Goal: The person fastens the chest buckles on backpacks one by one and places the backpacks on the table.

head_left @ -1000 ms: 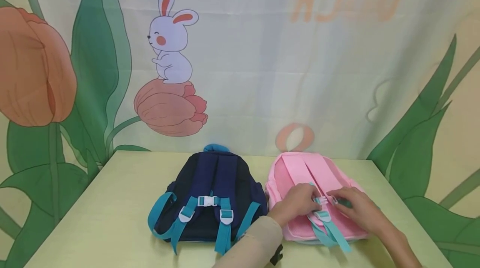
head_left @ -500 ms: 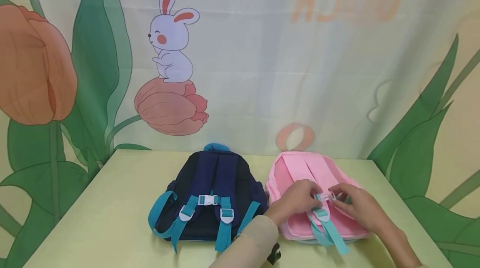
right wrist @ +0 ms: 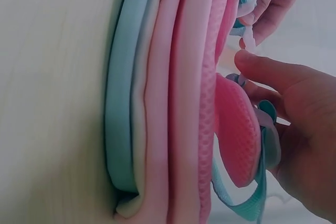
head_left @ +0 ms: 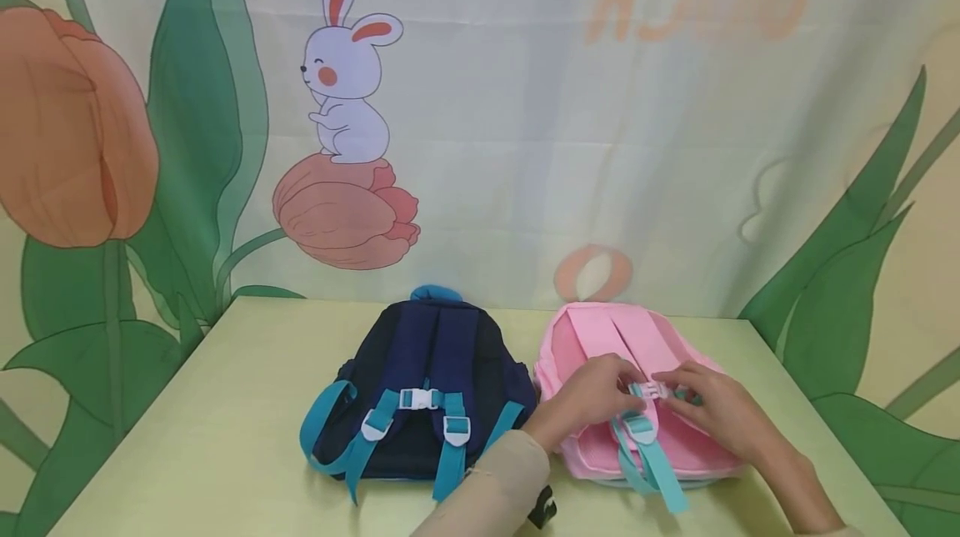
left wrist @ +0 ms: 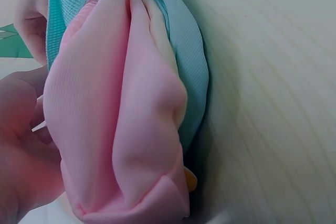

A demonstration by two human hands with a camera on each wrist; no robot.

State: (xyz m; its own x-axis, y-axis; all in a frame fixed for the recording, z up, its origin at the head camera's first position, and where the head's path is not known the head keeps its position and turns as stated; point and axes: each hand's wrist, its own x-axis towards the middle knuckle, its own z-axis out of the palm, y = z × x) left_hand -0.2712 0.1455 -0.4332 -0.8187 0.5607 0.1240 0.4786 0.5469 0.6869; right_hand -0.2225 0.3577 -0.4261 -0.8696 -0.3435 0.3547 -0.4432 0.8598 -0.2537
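A pink backpack (head_left: 600,462) lies with its shoulder straps facing up on the table. Over its middle, my left hand (head_left: 588,395) pinches one end of the white chest-strap buckle (head_left: 653,390). From the other side my right hand (head_left: 720,412) pinches the opposite end. The buckle's two halves look pushed together, though whether they are fully latched is too small to tell. A teal webbing strap (head_left: 663,470) hangs from a white adjuster below the hands. In the right wrist view, the right thumb (right wrist: 262,69) meets the white buckle piece, with the left fingers (right wrist: 270,9) opposite.
A navy backpack (head_left: 405,458) lies left of the pink one, straps up, its white chest buckle (head_left: 418,399) fastened. A small black item (head_left: 543,508) shows beside the left sleeve. Behind the table (head_left: 225,404) hangs a printed curtain (head_left: 510,103).
A gap between the two buckle halves has closed as my hands moved closer together. The teal strap end has shifted slightly left. The navy backpack stays put.
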